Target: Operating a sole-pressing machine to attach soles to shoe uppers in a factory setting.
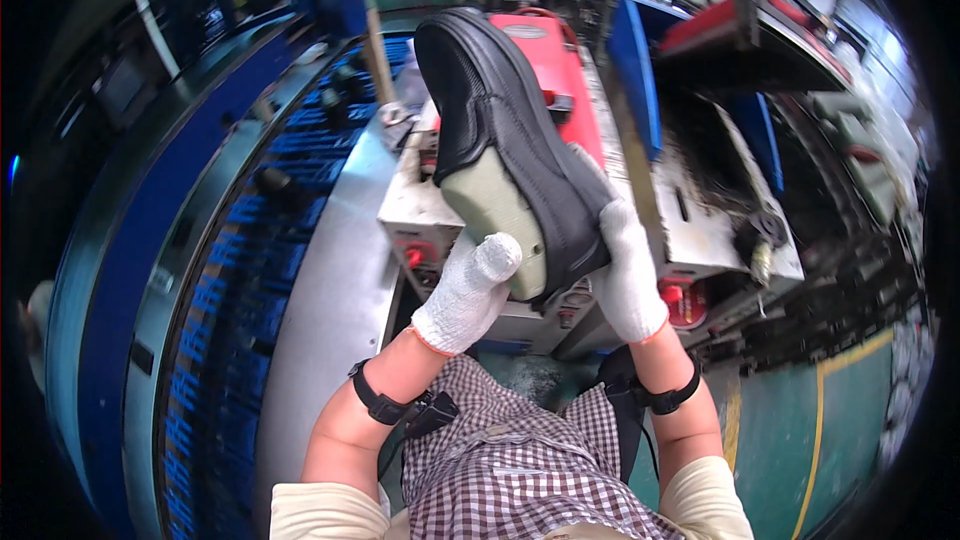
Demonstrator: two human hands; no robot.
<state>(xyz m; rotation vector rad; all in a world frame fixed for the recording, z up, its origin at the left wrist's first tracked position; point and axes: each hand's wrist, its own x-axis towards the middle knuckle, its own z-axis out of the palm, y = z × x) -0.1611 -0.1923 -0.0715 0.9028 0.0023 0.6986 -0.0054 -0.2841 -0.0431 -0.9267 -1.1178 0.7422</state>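
Note:
A black shoe [520, 150] is held up in front of me, its toe pointing away and its heel toward me. Inside its opening sits a pale green shoe last [492, 202]. My left hand [468, 285], in a white knit glove, is closed at the heel end, its thumb up beside the last. In a matching glove, my right hand [628, 265] grips the right side of the heel. Some fingers of both hands are hidden behind the shoe.
Left of me runs a conveyor [240, 340] with blue slats, edged by a metal ledge [330, 310]. Behind the shoe stands a machine with a red cover [590, 120]. On the right are a worn metal bench [700, 190] and a red-padded shelf [750, 40].

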